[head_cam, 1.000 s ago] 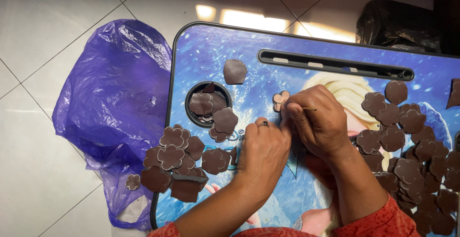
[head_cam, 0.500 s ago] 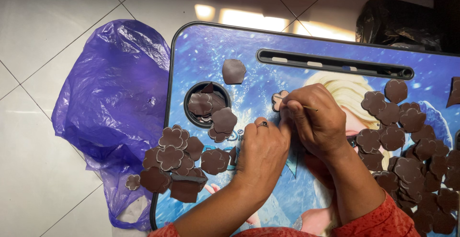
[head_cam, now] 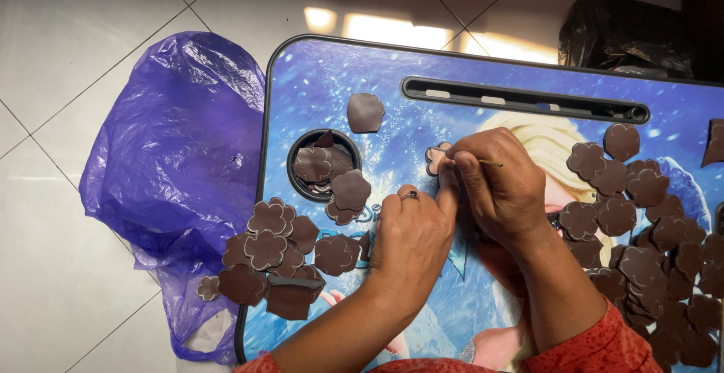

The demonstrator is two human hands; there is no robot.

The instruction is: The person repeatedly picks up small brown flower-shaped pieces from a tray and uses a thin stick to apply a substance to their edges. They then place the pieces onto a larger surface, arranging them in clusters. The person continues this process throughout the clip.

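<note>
Head view. A blue lap tray printed with a cartoon figure point(head_cam: 362, 79) is shown lying on a white tiled floor point(head_cam: 68, 79). A small pale flower-shaped cut-out point(head_cam: 435, 159) is pressed against the tray's surface just right of the round black cup recess point(head_cam: 302, 188). The left hand point(head_cam: 411, 241), ringed on one finger, is laid palm down with its fingers curled, the forefinger extended so that its tip touches the cut-out. The right hand point(head_cam: 501, 188) is closed around a thin wooden stick point(head_cam: 492, 163), gripped between thumb and fingertips, and is set directly beside the cut-out. Dark brown flower-shaped pieces point(head_cam: 271, 248) are seen heaped at the tray's near left edge and in the recess; a second heap of brown flower pieces point(head_cam: 641, 230) is spread on the right. A crumpled purple plastic bag point(head_cam: 181, 162) is tucked under the tray's left side, and a black plastic bag point(head_cam: 622, 33) is seen beyond the far edge.
</note>
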